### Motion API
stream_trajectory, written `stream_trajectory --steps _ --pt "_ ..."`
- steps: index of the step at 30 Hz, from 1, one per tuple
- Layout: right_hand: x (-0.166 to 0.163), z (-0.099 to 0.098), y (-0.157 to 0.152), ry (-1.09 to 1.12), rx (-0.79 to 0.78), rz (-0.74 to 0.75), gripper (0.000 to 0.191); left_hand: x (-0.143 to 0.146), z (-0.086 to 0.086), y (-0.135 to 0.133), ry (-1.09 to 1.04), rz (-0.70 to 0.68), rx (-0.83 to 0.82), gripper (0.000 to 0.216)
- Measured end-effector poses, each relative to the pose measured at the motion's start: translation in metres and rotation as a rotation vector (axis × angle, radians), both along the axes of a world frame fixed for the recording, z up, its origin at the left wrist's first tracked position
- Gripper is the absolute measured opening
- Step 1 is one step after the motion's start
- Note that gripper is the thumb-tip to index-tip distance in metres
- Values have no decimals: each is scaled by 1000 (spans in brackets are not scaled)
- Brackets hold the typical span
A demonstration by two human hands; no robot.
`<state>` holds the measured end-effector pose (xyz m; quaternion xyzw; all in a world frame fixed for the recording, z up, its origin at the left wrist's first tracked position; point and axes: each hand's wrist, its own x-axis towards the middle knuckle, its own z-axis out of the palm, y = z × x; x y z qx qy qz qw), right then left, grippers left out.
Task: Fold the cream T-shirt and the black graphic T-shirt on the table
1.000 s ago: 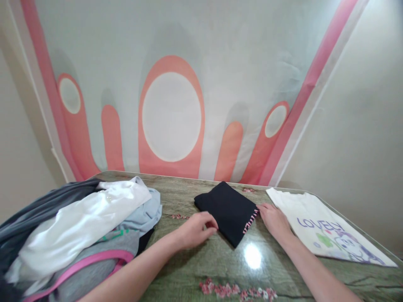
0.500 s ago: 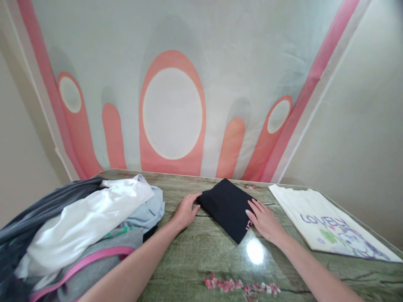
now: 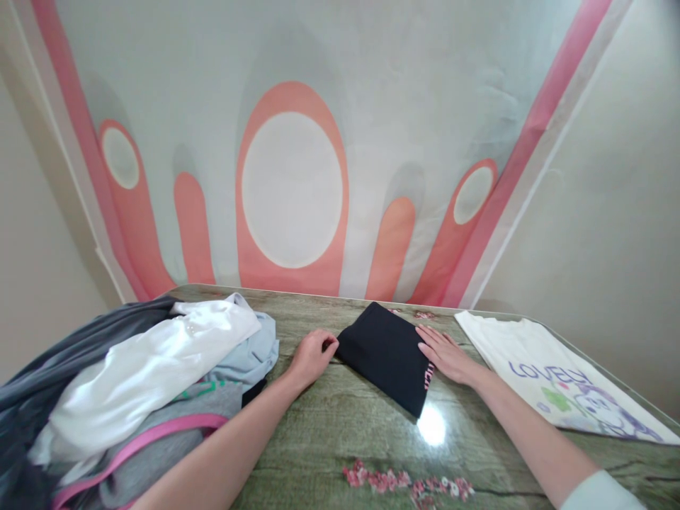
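Observation:
A folded black garment (image 3: 383, 358) with pinkish lettering along its right edge lies flat on the table in front of me. My left hand (image 3: 314, 356) is at its left corner, thumb and fingertips pinched together on the cloth there. At the garment's right side rests my right hand (image 3: 445, 354), its fingers stretched out flat over the edge. The garment's lower corner points toward me.
On the left is a heap of clothes, with a white satiny garment (image 3: 154, 361) over grey and light blue ones. A white shirt (image 3: 563, 375) printed "LOVELY" lies flat at the right. The wood-patterned table (image 3: 319, 453) ends at a decorated wall.
The black garment has turned slightly, its lower corner shifting right. My left fingers have closed into a pinch at its corner. My right hand has moved a little up and right.

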<state>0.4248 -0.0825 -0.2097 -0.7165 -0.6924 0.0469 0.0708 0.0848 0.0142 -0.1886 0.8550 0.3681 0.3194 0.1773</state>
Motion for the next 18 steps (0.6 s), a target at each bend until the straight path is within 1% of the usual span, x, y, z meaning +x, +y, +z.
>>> stream_trajectory --steps 3,6,9,11,13,15,17,18 --pt "5 2 5 6 10 57 54 -2 0 -2 24 32 -17 11" --pt "0 4 5 -21 36 29 55 -3 3 -5 25 44 53 20" --pt "-23 11 2 -48 83 -12 59 -1 9 -11 59 -65 167 39" --pt "-48 18 0 -38 109 32 59 2 13 -16 141 -167 197 47" --pt "-74 25 -2 -11 123 121 59 4 15 -21 250 -250 189 46" --pt "-95 28 -4 15 112 196 58 5 15 -24 343 -302 153 45" --pt "-104 27 -6 33 83 239 58 4 13 -26 389 -322 124 47" --pt "-104 25 -7 37 68 240 58 3 13 -26 397 -324 118 48"
